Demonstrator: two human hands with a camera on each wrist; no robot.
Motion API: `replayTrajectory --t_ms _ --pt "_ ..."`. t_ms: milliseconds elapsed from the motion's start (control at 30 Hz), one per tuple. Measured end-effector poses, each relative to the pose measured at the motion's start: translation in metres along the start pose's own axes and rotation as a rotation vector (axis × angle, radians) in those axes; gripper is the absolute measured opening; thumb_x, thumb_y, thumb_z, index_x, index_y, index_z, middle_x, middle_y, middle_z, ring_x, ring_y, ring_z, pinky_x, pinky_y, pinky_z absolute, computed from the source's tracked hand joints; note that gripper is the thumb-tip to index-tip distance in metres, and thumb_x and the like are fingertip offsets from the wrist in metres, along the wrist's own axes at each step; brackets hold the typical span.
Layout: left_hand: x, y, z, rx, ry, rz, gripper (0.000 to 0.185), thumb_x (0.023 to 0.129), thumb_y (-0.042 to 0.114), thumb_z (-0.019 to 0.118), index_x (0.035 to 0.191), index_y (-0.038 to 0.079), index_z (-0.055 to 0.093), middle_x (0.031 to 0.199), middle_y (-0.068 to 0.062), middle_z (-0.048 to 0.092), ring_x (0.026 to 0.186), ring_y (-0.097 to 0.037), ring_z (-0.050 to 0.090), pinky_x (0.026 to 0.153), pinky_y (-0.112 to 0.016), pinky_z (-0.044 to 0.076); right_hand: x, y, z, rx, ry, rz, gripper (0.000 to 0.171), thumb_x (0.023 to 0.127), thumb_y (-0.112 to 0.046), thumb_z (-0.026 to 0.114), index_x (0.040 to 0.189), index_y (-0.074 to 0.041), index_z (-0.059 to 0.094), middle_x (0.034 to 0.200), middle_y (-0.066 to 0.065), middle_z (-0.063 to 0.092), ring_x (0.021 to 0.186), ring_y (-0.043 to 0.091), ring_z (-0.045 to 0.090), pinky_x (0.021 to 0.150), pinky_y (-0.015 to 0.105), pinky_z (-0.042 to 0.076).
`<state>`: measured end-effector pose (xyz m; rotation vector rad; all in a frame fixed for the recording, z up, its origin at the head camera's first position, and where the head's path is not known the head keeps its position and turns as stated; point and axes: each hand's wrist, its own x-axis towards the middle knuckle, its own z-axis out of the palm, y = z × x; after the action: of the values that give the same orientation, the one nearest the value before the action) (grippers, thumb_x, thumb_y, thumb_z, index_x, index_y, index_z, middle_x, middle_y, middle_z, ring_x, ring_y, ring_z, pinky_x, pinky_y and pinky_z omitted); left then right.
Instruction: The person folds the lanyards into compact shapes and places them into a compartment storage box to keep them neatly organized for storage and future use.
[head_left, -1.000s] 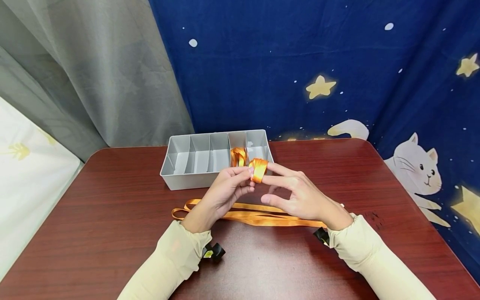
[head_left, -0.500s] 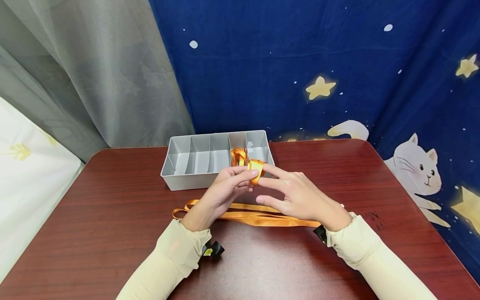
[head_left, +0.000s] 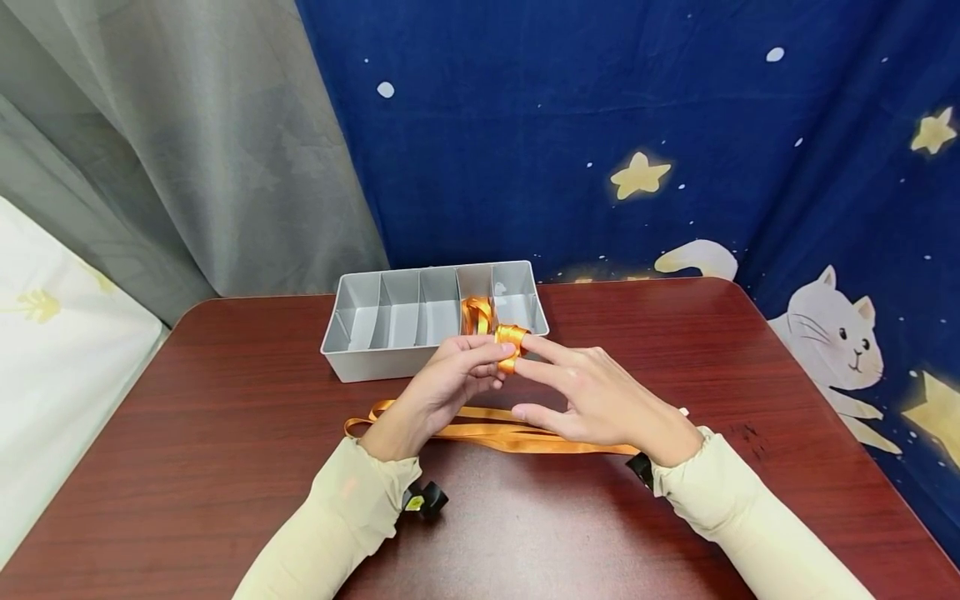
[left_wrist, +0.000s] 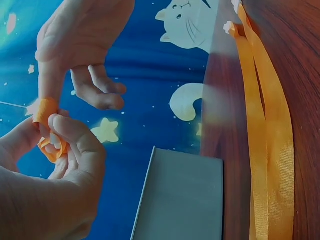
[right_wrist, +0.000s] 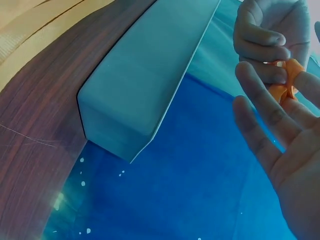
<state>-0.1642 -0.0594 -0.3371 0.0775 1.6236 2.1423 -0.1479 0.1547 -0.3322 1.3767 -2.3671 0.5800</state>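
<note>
A small coil of orange ribbon (head_left: 512, 340) sits round the tip of my right hand's (head_left: 542, 377) outstretched index finger, above the table in front of the grey tray. My left hand (head_left: 491, 357) pinches this coil between thumb and fingers. The right fingers are straight and spread. In the left wrist view the coil (left_wrist: 49, 142) sits between my left thumb and fingers, with the right hand (left_wrist: 80, 45) above it. The right wrist view shows the coil (right_wrist: 284, 86) beyond my right palm (right_wrist: 285, 160). A long loose orange ribbon (head_left: 517, 435) lies on the table under both hands.
The grey tray (head_left: 375, 360) with several compartments stands at the back of the dark red table (head_left: 225, 467); a second orange coil (head_left: 477, 313) lies in one compartment near its right end. A blue star-and-cat cloth and a grey curtain hang behind.
The coil has slid from further down the right fingers toward the index fingertip and looks tighter. The left hand has kept its pinch on it. Both hands stayed almost in place.
</note>
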Motion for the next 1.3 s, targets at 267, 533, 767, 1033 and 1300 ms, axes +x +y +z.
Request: replayTrajectory --t_ms 267,533,767,1033,1300 --pt "-0.002 0.002 0.001 -0.033 -0.006 -0.022 0.016 0.093 0.011 0.064 0.103 -0.001 0.064 0.080 -0.002 0.068 0.064 -0.011 0.060 0.062 -0.021 0.050 -0.002 0.002 0.000 0.124 0.069 -0.006 0.031 0.096 -0.018 0.063 0.123 -0.006 0.070 0.136 0.019 0.059 0.096 0.020 0.071 0.079 0.036 0.058" --pt "-0.003 0.001 0.002 -0.080 -0.039 -0.041 0.010 0.094 0.010 0.061 0.099 0.001 0.064 0.077 -0.003 0.067 0.061 -0.009 0.059 0.060 -0.019 0.050 0.004 0.004 0.007 0.300 0.212 -0.036 0.020 0.093 0.001 0.065 0.111 -0.001 0.072 0.102 0.010 0.071 0.074 0.007 0.069 0.064 0.018 0.050" --pt "-0.003 0.000 0.003 -0.103 -0.065 -0.053 0.008 0.095 0.010 0.060 0.096 0.004 0.066 0.078 -0.002 0.067 0.063 -0.008 0.060 0.062 -0.019 0.052 0.006 0.001 0.011 0.367 0.278 0.013 0.018 0.091 0.006 0.065 0.104 -0.005 0.071 0.083 0.000 0.069 0.064 0.002 0.066 0.057 0.017 0.047" --pt "-0.004 -0.002 0.002 -0.072 -0.111 -0.035 0.013 0.096 0.010 0.060 0.105 0.002 0.065 0.086 -0.004 0.067 0.067 -0.010 0.059 0.066 -0.020 0.052 0.007 -0.002 0.012 0.520 0.312 0.130 0.033 0.084 0.010 0.072 0.111 -0.002 0.055 0.096 0.010 0.073 0.064 0.010 0.069 0.054 0.023 0.054" --pt "-0.005 -0.002 -0.001 -0.019 -0.152 -0.020 0.008 0.096 0.008 0.060 0.099 0.004 0.066 0.086 -0.003 0.067 0.071 -0.012 0.060 0.070 -0.022 0.053 0.007 -0.002 0.011 0.594 0.287 0.243 0.058 0.088 0.002 0.072 0.139 -0.009 0.048 0.110 0.015 0.072 0.063 0.008 0.070 0.062 0.035 0.058"
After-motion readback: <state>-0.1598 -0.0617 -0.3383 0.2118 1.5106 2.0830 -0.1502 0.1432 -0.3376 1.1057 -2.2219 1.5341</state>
